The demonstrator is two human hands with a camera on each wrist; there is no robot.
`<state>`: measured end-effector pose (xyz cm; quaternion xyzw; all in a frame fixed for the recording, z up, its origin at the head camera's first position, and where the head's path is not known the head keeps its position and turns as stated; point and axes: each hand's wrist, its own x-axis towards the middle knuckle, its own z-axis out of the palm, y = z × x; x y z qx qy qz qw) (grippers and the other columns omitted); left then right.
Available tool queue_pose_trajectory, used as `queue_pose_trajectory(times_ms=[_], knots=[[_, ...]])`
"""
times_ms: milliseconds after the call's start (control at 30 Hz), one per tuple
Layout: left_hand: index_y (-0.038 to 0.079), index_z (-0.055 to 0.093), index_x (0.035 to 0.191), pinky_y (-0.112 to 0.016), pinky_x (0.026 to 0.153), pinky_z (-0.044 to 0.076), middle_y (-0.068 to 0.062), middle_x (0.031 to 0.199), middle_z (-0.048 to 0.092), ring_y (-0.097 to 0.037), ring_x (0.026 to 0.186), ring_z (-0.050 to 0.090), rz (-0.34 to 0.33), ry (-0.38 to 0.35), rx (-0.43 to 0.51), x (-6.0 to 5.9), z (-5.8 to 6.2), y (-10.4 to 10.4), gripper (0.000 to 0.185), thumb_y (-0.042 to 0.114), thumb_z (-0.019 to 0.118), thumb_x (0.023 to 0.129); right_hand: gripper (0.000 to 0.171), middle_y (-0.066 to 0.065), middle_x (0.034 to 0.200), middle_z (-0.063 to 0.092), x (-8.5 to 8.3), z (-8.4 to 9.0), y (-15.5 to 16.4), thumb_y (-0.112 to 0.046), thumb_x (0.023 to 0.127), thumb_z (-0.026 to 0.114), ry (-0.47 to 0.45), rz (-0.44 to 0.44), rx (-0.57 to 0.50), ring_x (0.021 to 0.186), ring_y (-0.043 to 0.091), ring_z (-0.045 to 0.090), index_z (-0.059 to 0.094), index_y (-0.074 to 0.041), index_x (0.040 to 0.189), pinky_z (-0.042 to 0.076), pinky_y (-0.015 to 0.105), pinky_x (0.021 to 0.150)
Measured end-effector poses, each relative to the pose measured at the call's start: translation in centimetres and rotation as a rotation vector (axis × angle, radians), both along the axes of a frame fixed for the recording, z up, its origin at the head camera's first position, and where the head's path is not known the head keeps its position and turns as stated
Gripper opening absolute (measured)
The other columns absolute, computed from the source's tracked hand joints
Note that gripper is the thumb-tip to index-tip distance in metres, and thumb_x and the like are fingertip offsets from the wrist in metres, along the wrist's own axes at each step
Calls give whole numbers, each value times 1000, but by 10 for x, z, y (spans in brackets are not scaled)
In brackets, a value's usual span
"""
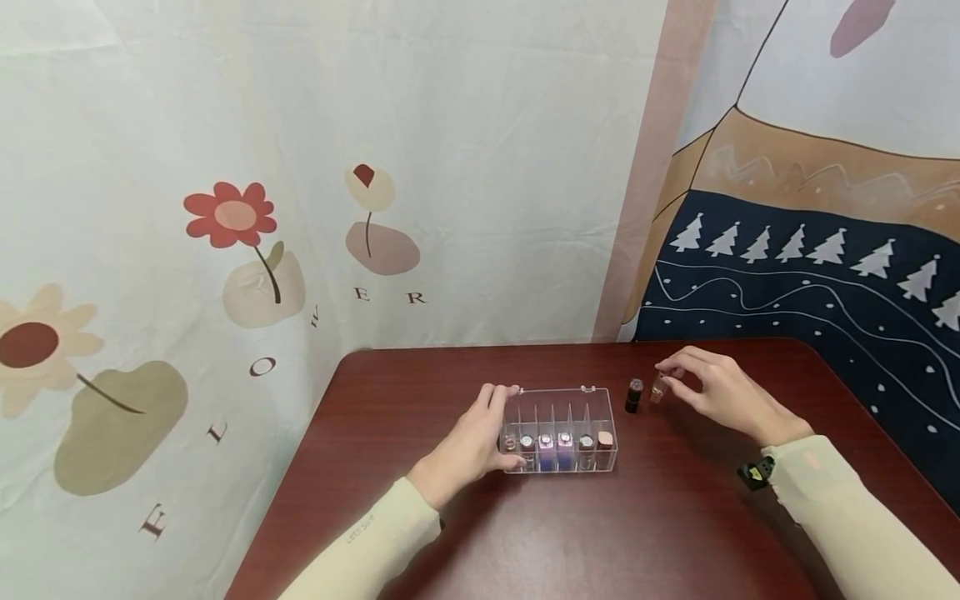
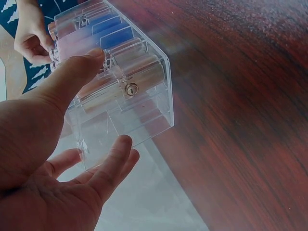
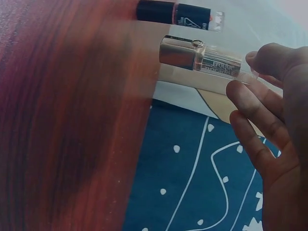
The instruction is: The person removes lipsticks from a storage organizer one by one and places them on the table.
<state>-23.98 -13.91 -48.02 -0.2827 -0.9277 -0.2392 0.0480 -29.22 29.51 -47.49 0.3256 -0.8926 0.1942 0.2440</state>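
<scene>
On a dark red wooden table [image 1: 570, 533] set into a corner, two hands in pale yellow sleeves at work over small cosmetics. At centre, a clear plastic organiser box [image 1: 561, 429] with upright dividers, standing flat on the tabletop, six lipsticks [image 1: 556, 442] lined up along its near side, caps in brown, pink and purple. Left hand [image 1: 471, 446] against the box's left end, thumb laid on the top edge, fingers spread and straight along the end wall, steadying rather than clasping; seen from the left wrist, thumb tip on the upper rim and fingertips [image 2: 120, 149] on the clear wall. Just right of the box, apart from it, a dark lipstick tube [image 1: 634, 395] standing upright on the table. Beside that, a second, clear-capped lipstick [image 1: 657, 388], also upright, its base on the wood and its top pinched between thumb and fingertips of the right hand [image 1: 716, 392]; from the right wrist, gold base and transparent cap with lettering plainly visible, finger pads closed on the cap end [image 3: 240, 77]. Behind, wall hangings: flower print [image 1: 232, 217] with scattered letters to the left, a dark blue winter scene with white trees [image 1: 810, 250] to the right.
</scene>
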Motion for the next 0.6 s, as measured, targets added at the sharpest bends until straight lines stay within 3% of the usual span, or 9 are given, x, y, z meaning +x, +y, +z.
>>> queue_pose_trajectory(times_ms=[100,233,333,600], knots=[[0,48,162,-43,103,67,-21,142,58,-28,103,67,-4,2,-1,-1,0,0,107,21,111,79,38,3,112,84,-1,-3,0,6,88,95,-13,0,1,89,14,76,84,-9,121,58,7,87],[-1,48,161,-43,103,67,-22,139,59,-28,103,67,-9,9,-7,0,0,-1,108,20,112,78,37,5,113,84,-2,-7,-2,7,89,94,-36,3,4,89,17,78,84,-8,121,71,30,83],[-2,48,161,-43,103,67,-22,139,59,-28,103,67,-9,14,-8,0,0,-1,107,19,112,78,38,6,114,84,-3,-10,-3,6,90,94,-61,2,6,90,18,78,84,-9,123,73,49,83],[-3,48,160,-45,104,67,-23,141,59,-29,105,69,-5,14,-1,-1,1,1,106,18,112,78,37,5,115,85,-3,-14,-5,5,91,94,-97,-7,11,92,14,78,84,-10,123,73,50,85]])
